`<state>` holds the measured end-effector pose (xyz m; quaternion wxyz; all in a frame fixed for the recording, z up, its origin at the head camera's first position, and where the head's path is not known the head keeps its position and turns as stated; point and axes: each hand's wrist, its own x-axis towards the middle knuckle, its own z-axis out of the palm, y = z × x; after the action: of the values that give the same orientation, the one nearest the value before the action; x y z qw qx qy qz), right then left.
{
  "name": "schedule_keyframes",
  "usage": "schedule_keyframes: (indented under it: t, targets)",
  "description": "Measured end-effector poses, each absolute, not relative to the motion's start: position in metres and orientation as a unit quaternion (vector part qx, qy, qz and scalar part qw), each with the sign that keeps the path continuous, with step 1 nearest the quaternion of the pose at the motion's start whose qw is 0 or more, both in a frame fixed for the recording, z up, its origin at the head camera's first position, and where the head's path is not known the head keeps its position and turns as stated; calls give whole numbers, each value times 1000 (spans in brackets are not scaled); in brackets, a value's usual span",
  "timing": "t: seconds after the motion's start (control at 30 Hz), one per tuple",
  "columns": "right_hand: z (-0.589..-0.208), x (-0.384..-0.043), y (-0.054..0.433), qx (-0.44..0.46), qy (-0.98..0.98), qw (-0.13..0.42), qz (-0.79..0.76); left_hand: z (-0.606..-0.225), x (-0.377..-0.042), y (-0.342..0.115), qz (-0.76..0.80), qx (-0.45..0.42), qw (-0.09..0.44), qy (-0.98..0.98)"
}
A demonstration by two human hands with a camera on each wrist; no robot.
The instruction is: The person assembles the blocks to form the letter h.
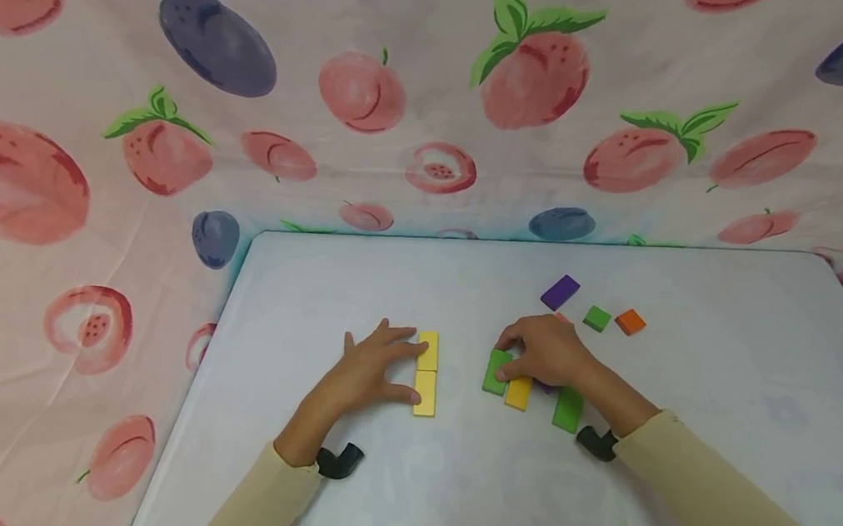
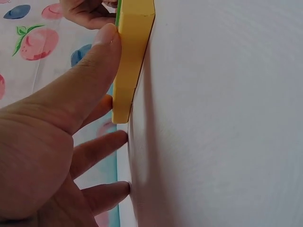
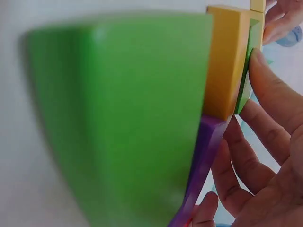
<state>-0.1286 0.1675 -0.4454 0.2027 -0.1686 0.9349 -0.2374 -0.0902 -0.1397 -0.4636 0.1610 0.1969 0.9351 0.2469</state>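
Your right hand pinches a green block between thumb and forefinger, an amber block just beside its thumb. Your left hand, fingers spread, touches two end-to-end yellow blocks at its fingertips. Beyond your right hand lies a purple block.

A lane of smooth white tabletop lies open between the joined pair of flat yellow rectangular blocks and the flat green rectangular block pinched by the right hand — rightward, an orange-yellow rectangular block obstructs passage; the left hand bars the yellow pair's left side — nearer the front edge, bare surface stretches between both sleeves
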Motion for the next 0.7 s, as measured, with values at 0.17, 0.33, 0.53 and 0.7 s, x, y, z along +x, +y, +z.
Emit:
schedule_keyframes:
  t: [0.17,0.33,0.53,0.7]
  targets:
    - [-444,-128,163,-165,927,207,-265,-463,-90,-140,249,204,164,932]
    - [-443,-127,159,-161,927,208,-268,-462,-90,-140,249,205,170,931]
    - [-444,-126,155,-154,924,221,-273,-461,-89,-140,254,205,180,928]
    - [-445,-128,153,-160,919,228,-278,-462,-89,-141,253,207,182,927]
